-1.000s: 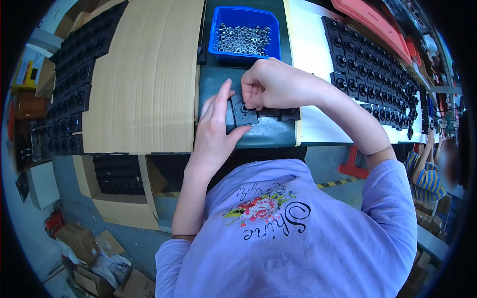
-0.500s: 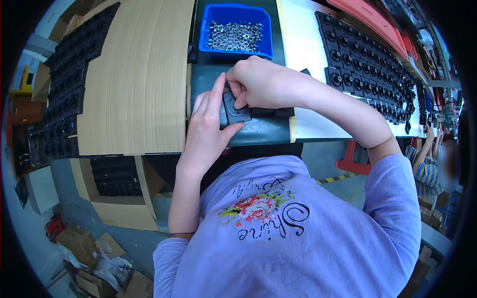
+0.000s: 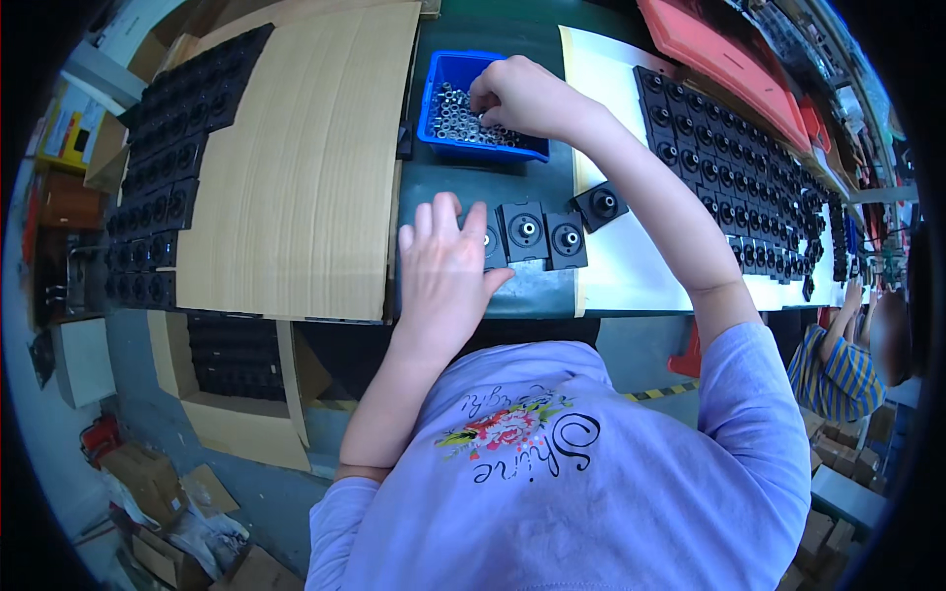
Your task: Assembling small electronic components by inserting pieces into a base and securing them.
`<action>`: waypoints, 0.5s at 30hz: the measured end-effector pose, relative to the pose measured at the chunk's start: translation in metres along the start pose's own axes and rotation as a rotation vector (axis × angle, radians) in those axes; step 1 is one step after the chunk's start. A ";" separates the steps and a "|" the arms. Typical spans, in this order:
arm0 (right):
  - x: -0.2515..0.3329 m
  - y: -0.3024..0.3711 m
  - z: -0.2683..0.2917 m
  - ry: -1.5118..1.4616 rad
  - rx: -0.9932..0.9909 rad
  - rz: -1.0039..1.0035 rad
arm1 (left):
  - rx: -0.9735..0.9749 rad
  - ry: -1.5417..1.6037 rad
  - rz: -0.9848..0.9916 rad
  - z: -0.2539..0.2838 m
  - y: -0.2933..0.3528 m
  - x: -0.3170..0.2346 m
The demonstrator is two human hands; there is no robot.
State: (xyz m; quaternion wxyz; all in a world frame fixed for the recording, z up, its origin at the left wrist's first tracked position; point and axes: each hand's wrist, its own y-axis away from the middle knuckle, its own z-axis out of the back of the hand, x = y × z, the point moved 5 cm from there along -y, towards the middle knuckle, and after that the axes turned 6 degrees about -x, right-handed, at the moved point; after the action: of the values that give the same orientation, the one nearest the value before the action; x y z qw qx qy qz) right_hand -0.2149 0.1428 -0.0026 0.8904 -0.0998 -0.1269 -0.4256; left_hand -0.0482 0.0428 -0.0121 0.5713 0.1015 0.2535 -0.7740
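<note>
My right hand [image 3: 522, 98] reaches into a blue plastic bin [image 3: 483, 152] of small silver metal nuts [image 3: 458, 120]. Its fingers are bent together among the nuts, and what lies between the fingertips is hidden. My left hand [image 3: 443, 258] lies with fingers stretched out, touching the left end of a short row of square black plastic parts. Partly under its fingers is one part [image 3: 493, 252]. Beside that sit a middle part [image 3: 527, 232] and a right-hand part [image 3: 567, 239], each with a silver piece at its centre.
Another black part [image 3: 600, 205] sits askew on the white sheet's [image 3: 616, 266] edge. Rows of similar parts [image 3: 705, 148] cover the right side, and more [image 3: 163, 197] stand left beyond the cardboard [image 3: 305, 167]. A red tray [image 3: 729, 59] lies at far right; a person in stripes [image 3: 838, 364] is beyond.
My right hand has left the black part beside my left hand and moved up into the blue bin. The row of parts it covered now shows. My left hand's fingers have spread.
</note>
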 end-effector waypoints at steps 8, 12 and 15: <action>-0.004 0.005 -0.010 0.207 -0.121 0.053 | -0.306 0.348 0.242 0.021 0.002 0.001; 0.000 0.009 -0.005 0.197 -0.229 0.076 | -0.344 0.835 0.185 0.006 0.004 0.006; -0.003 0.006 -0.009 0.197 -0.089 0.017 | -0.296 1.087 0.201 -0.001 0.004 0.001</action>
State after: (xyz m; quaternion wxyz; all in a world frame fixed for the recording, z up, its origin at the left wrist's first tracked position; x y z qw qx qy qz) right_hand -0.2109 0.1460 -0.0122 0.8968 -0.0983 -0.0189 -0.4309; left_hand -0.0453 0.0415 -0.0142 0.4377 0.4277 0.6057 -0.5085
